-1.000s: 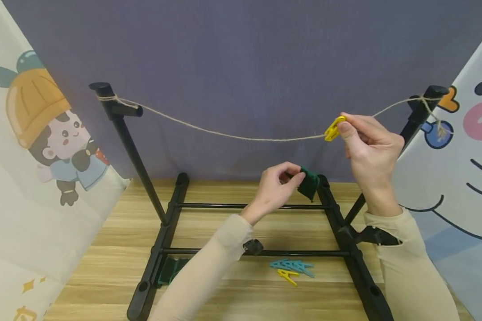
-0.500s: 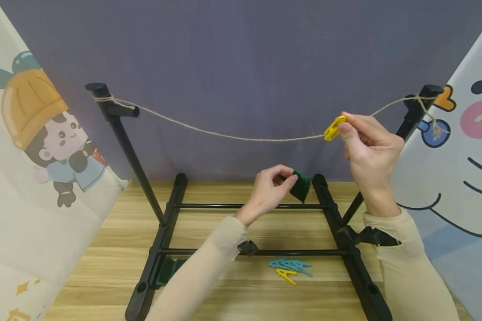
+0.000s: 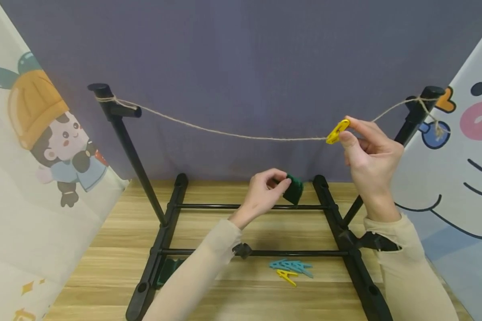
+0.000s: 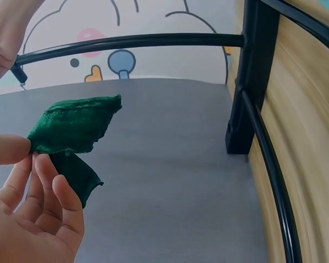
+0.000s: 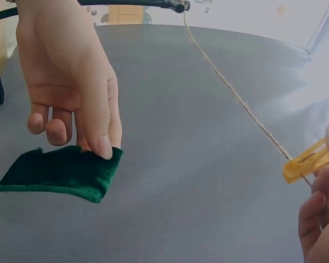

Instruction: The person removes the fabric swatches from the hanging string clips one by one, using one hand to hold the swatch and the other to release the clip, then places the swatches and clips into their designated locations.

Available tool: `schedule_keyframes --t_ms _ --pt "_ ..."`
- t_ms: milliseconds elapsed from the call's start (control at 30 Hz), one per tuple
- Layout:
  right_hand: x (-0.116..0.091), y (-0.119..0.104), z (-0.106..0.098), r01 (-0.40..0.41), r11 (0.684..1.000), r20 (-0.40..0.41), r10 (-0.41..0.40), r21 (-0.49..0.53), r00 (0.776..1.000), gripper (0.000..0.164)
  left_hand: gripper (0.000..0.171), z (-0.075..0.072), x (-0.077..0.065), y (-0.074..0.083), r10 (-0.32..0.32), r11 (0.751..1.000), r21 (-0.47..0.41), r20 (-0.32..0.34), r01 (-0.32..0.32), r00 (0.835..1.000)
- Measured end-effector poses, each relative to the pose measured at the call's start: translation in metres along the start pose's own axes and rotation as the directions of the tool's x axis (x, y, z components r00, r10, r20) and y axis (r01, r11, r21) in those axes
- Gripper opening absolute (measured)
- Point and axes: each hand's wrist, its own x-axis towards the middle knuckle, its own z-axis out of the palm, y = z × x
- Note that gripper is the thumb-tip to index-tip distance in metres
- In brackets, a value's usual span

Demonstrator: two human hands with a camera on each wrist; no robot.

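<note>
My left hand [image 3: 265,191] pinches a small dark green velvety cloth [image 3: 294,189] by its edge, low between the posts. In the left wrist view the cloth [image 4: 77,126] hangs folded from thumb and fingertips. Higher up on the right, my right hand [image 3: 371,156] pinches a yellow clothespin [image 3: 337,131] between thumb and index finger. Its tip is right at the sagging twine [image 3: 225,133]. The right wrist view has the twine running across the nose of the clothespin [image 5: 304,164]. The cloth is apart from both twine and clothespin.
The twine is tied between a left black post [image 3: 132,156] and a right black post [image 3: 417,111] of a floor-like frame. On the wooden table [image 3: 225,294] lie several blue clothespins [image 3: 291,266], a yellow clothespin [image 3: 286,276] and another green cloth [image 3: 168,271], partly hidden by my left sleeve.
My left hand has drifted left and slightly down with the green cloth. The right hand stays at the twine, its yellow clothespin shifted slightly right and down.
</note>
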Motion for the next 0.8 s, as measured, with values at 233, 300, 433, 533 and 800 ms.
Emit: schedule_keyframes --t_ms 233,300,433,533,800 --pt "-0.007 0.001 -0.003 -0.011 0.999 0.006 0.010 0.043 1.000 0.035 0.020 -0.005 -0.010 0.000 -0.009 1.000 -0.027 0.010 0.009 1.000" --pt "-0.008 0.001 -0.003 -0.013 0.996 0.002 0.013 0.083 1.000 0.036 0.021 -0.006 -0.013 0.001 -0.002 1.000 -0.024 0.012 0.002 1.000" --pt "-0.011 0.000 -0.004 -0.003 0.994 -0.002 0.004 0.109 1.000 0.038 0.021 -0.009 -0.019 0.003 0.015 1.000 -0.016 0.021 -0.014 1.000" --pt "-0.012 -0.001 -0.004 0.023 0.995 -0.004 -0.023 0.096 1.000 0.039 0.021 -0.011 -0.022 0.003 0.016 1.000 -0.019 0.025 -0.016 1.000" --pt "-0.012 -0.008 0.003 0.094 0.976 -0.062 -0.083 0.196 0.995 0.040 0.021 -0.014 -0.027 0.002 0.004 0.999 -0.033 0.026 -0.003 1.000"
